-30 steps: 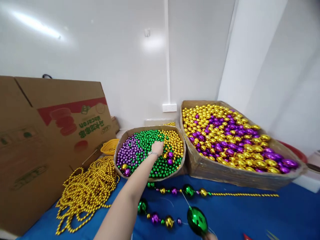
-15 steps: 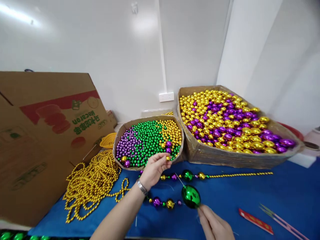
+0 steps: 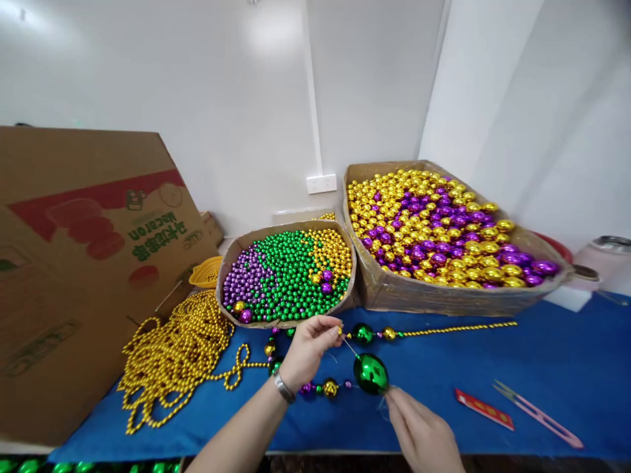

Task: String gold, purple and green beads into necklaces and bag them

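Note:
Between its thumb and fingertips, my left hand (image 3: 311,348) pinches a small gold bead (image 3: 340,331) at the tip of a thin needle (image 3: 350,347). The needle sticks out of a large shiny green bead (image 3: 371,374). Gripping the lower end of that green bead is my right hand (image 3: 422,428); its fingers partly hide the needle's other end and thread. A strung bead garland (image 3: 363,334) of green, gold and purple beads lies on the table behind my hands. Another stretch of it, with a gold bead (image 3: 330,388), lies below the left wrist.
A box of small beads (image 3: 290,324) stands behind my left hand, beside a larger box of gold and purple beads (image 3: 458,299). A gold bead chain (image 3: 172,368) is heaped left, by a big carton (image 3: 98,295). Pink-handled thread snips (image 3: 542,415) and a red packet (image 3: 486,410) lie right.
My left hand has come down from the small-bead box with the gold bead to the needle tip. My right hand still grips the green bead. The view has shifted slightly.

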`<state>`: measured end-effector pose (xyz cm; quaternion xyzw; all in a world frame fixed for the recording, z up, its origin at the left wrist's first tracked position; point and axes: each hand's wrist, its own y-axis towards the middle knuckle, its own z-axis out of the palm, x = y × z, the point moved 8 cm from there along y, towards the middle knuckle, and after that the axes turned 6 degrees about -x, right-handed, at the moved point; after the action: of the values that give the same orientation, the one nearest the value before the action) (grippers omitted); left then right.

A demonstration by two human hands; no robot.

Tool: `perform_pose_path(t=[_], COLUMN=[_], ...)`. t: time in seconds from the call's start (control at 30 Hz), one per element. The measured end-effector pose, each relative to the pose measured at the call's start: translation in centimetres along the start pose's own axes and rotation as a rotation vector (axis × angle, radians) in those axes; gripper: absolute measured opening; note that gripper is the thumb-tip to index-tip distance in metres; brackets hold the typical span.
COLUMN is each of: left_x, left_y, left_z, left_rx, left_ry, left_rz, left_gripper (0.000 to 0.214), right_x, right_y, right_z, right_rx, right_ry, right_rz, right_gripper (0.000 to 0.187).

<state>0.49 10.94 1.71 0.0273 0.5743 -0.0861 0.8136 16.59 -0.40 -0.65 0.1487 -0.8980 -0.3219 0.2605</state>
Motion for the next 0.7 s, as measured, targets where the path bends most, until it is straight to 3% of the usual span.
perform_pose_path(t=[0.1, 0.27, 0.37, 0.5, 0.7], left_x=[0.5, 4.8, 5.8, 3.3, -2.1], left_y=[-0.5, -0.9, -0.4, -0.1, -1.9], left_z=[0.5, 1.0, 0.8, 1.5, 4.4], left_rx=[0.014, 0.029, 0.016, 0.016, 0.096], left_ry=[0.133, 0.203, 0.334, 0.499, 0.488], left_rz=[0.060, -0.010, 0.049, 0.176, 0.293], left_gripper=[0.028, 0.024, 0.024, 0.021, 0.026], right_x=[-0.2, -2.6, -4.4, -5.4, -2.5], right_y=[-0.3, -1.7, -2.7, -1.9, 2.7], right_z=[0.5, 3.6, 4.2, 2.6, 1.7], right_rx=[-0.024, 0.107, 0.142, 0.083, -0.016], right_ry=[-0.027, 0.017, -0.065, -0.139, 0.056], right_rz=[-0.013, 0.146, 0.178, 0.160, 0.021], right_gripper=[0.033, 0.034, 0.035, 0.035, 0.037])
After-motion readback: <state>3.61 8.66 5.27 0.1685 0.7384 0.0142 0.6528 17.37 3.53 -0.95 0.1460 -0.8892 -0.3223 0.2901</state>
